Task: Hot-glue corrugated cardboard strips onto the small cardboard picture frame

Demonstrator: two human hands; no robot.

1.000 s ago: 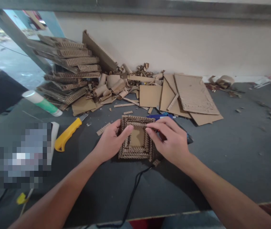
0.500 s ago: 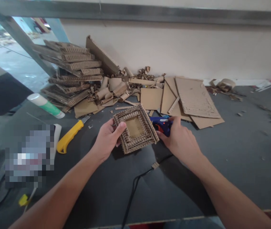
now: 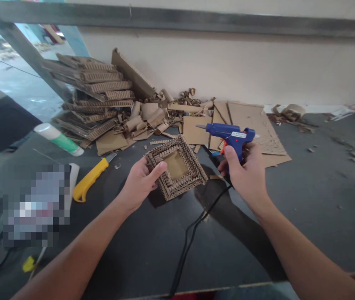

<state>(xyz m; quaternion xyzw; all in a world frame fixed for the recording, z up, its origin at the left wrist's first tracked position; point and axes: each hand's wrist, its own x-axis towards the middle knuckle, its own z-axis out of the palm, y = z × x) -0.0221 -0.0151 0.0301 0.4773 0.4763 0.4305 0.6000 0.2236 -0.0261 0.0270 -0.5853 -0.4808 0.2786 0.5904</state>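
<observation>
A square, stepped cardboard piece (image 3: 193, 163) with corrugated edges is tilted in my left hand (image 3: 141, 180), the thumb pressing on its upper face and the fingers behind it. My right hand (image 3: 248, 177) grips a blue glue gun (image 3: 227, 132) by its handle. The gun is raised to the right of the cardboard piece, its nozzle pointing left, apart from the piece. A black cable (image 3: 193, 227) runs from the gun down toward the front edge of the table.
Stacked corrugated pieces (image 3: 105, 85) stand at the back left, beside curled scraps (image 3: 149, 114). Flat cardboard sheets (image 3: 255, 125) lie behind the gun. On the left are a yellow cutter (image 3: 91, 179), a white and green tube (image 3: 59, 139) and a blurred-out object (image 3: 36, 204).
My right hand has lifted the glue gun up and to the right from behind the cardboard piece, and its cable has shifted. The left hand has barely moved.
</observation>
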